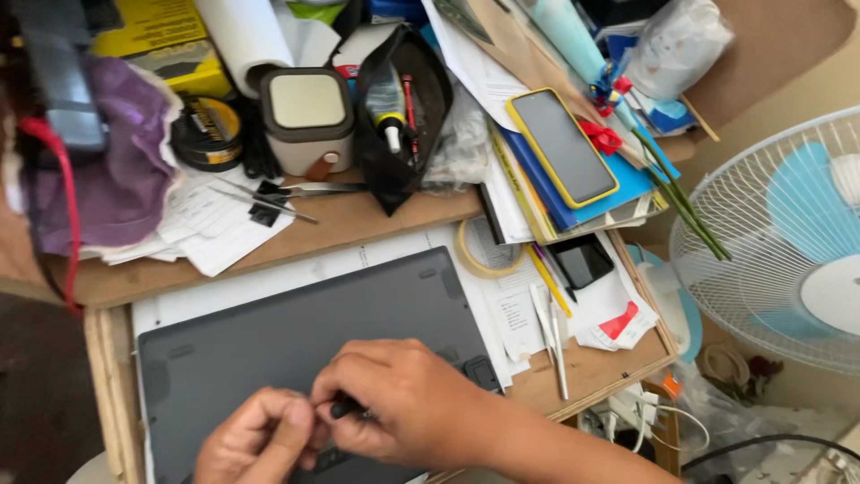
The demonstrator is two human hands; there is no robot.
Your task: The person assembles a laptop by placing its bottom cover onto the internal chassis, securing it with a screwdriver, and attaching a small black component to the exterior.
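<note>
While the right hand (408, 394) pinched a small black tool (345, 409) between clenched fingertips, the left hand (260, 439) curled beside it, touching, over a grey laptop underside (296, 332) beneath both.

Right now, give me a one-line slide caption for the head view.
Both hands, left hand and right hand, pinch a small black tool over an upturned dark grey laptop base on a cluttered wooden desk.

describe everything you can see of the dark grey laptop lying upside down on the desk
The dark grey laptop lies flat, underside up, on white paper sheets on the wooden desk. Its matte base panel looks like plastic or metal, with rounded corners, faint vent slots and a rubber foot near the right edge. The left hand and right hand rest on its near edge, the right pinching a small black tool. Its near part is hidden.
</note>
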